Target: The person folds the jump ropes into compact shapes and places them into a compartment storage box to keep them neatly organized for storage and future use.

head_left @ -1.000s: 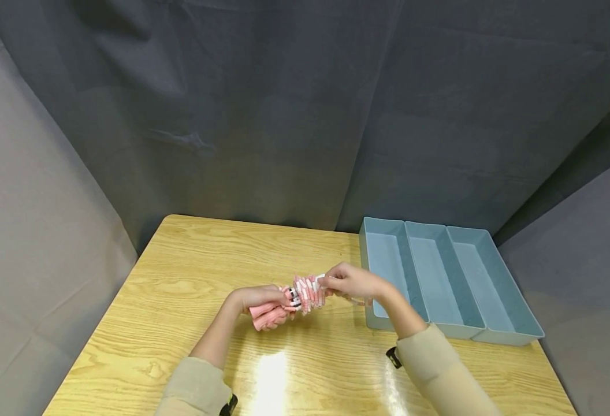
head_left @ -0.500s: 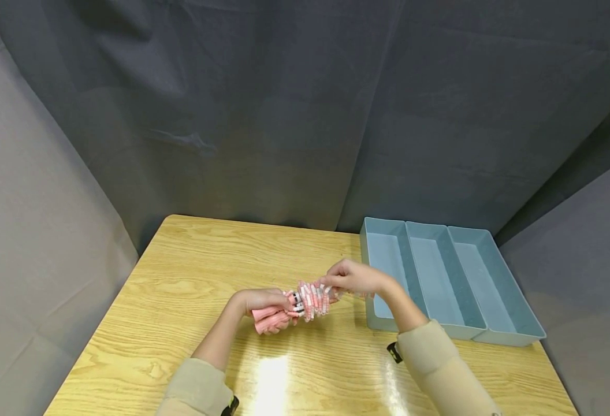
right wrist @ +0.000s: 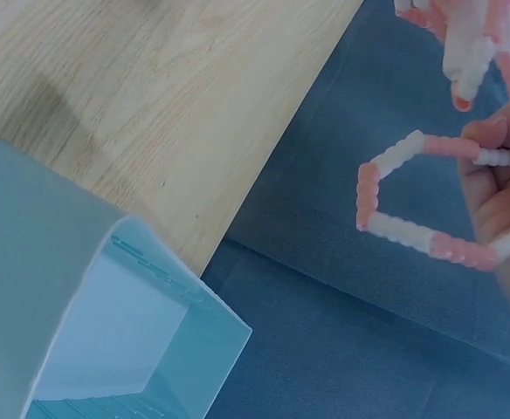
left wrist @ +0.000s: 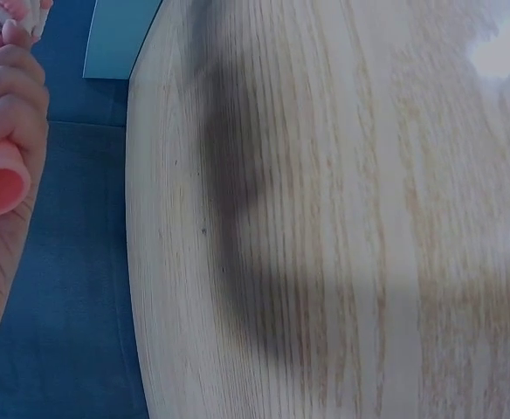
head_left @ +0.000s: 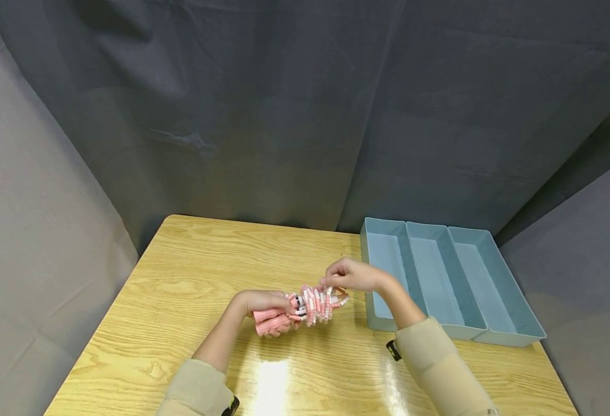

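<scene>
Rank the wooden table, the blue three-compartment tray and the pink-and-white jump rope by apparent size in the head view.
1. Wooden table, by far the largest.
2. Blue three-compartment tray.
3. Pink-and-white jump rope, the smallest, bundled between the left hand and right hand.

Right hand [right wrist: 504, 188] pinching pink-white beaded cord [right wrist: 395, 192] — blue tray [right wrist: 80, 288], table [right wrist: 150, 78]

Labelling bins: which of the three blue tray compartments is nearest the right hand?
The leftmost compartment, on the table-centre side of the tray. The right hand sits just beside its outer wall; the middle and far-right ones lie beyond it.
</scene>
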`<state>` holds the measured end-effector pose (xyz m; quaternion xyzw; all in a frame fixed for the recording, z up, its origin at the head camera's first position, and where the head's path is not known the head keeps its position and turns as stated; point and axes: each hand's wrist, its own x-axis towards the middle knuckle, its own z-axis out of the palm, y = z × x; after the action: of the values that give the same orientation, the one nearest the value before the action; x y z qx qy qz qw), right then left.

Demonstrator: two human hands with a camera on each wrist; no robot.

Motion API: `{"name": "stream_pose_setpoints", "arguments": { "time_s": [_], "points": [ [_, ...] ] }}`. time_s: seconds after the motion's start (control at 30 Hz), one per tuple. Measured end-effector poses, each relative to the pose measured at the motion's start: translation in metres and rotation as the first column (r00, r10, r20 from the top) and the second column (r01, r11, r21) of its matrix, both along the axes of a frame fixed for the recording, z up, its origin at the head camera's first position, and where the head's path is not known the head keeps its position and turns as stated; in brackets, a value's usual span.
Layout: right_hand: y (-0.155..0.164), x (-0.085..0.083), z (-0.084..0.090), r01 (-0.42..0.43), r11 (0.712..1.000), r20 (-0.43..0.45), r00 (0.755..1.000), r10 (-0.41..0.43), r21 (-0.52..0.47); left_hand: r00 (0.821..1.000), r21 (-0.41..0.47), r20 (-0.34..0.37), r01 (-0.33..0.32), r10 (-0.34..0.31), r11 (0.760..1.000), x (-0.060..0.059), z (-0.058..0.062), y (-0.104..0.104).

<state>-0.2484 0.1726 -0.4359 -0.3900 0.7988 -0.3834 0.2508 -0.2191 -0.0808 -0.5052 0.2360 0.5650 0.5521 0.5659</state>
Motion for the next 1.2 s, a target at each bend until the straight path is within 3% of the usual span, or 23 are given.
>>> {"name": "stream_pose_setpoints", "arguments": {
  "time_s": [0.43, 0.63, 0.93, 1.2],
  "points": [
    [0.0, -0.007, -0.001, -0.045, 0.999, -0.02, 0.999, 0.044, -0.031, 0.998, 0.008, 0.002, 0.059, -0.059, 0.998, 0.003, 0.007, 0.007],
    [-0.002, -0.008, -0.003, -0.024, 1.0, -0.007, 1.0, 0.024, -0.019, 0.998, 0.001, 0.019, 0.065, -0.065, 0.998, 0.003, 0.007, 0.007],
    [-0.002, -0.012, -0.016, 0.024, 0.998, 0.121, 0.992, -0.016, -0.057, 0.995, 0.028, 0.058, 0.083, -0.085, 0.996, 0.003, 0.005, 0.005],
    [-0.002, -0.014, -0.027, 0.029, 0.996, 0.136, 0.991, -0.017, -0.089, 0.996, 0.05, 0.06, 0.067, -0.07, 0.996, 0.004, 0.003, 0.004]
  ]
}}
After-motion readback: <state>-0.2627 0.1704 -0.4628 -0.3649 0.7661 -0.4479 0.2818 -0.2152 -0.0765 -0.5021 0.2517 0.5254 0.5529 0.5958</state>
